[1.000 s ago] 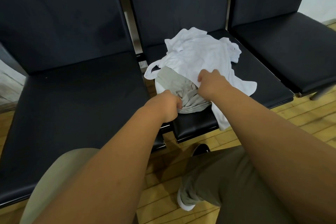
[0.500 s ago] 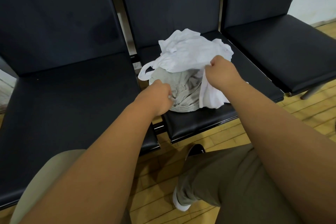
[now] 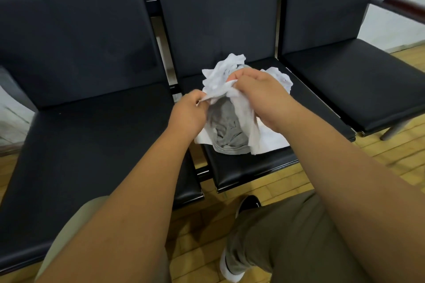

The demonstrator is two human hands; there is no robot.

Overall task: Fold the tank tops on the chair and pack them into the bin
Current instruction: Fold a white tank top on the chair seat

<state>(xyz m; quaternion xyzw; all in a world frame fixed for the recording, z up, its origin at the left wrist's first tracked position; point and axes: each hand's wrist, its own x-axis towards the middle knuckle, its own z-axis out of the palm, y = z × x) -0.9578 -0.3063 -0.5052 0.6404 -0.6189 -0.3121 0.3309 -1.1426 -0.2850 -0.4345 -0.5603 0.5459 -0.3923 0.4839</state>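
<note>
The pile sat on the front half of the middle chair [image 3: 253,165], with a strip of bare black seat between the grey tank top [image 3: 227,128] and the seat's front edge. White cloth under the grey one reached the seat's left edge, by the gap between the chairs, and spread flat toward the right. Whether that cloth belonged to the lifted top could not be told. Open room lay to either side: the broad seat of the left chair [image 3: 92,145] just beside the left forearm, and the seat of the right chair [image 3: 358,85] beyond the right wrist, with the wooden floor [image 3: 391,156] in front of it. A dark armrest [image 3: 404,7] crossed the upper right corner, well apart from the hands. The left hand [image 3: 188,112] pinched an edge of the white tank top [image 3: 220,76] between thumb and fingers. The right hand [image 3: 259,96] had its fingers curled round a bunch of the same cloth, holding it raised above the grey top. Half a second earlier the left hand had been at the grey top's left side and only the right hand held white cloth, drawn off to the right. A second earlier the white top had lain spread across the seat; now it was gathered up between both hands, and more of the grey top lay uncovered.
</note>
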